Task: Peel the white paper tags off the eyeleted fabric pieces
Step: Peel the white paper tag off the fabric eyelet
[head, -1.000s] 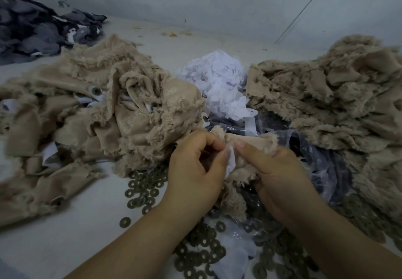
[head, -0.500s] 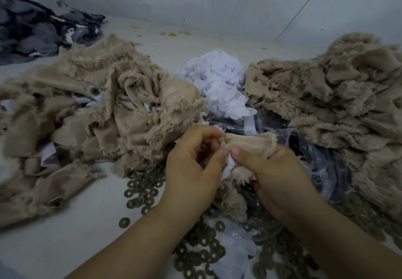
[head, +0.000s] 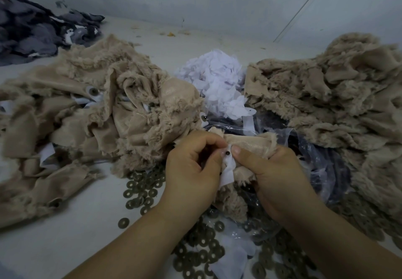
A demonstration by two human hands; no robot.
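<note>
Now your left hand (head: 191,170) pinches the white paper tag (head: 227,170) and your right hand (head: 276,174) grips the beige fabric piece (head: 250,146) above the desk (head: 65,235). Pull slowly, close to the eyelet (head: 227,153), so the tag comes off whole.

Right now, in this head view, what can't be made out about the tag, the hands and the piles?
- White paper tag: whether it is still attached; the left hand and right hand cover its edges.
- Held beige fleece piece: lower part behind the hands.
- Heap of dark grey fabric: cut by the left edge.
- Right pile of beige fleece: cut by the right edge.
</note>
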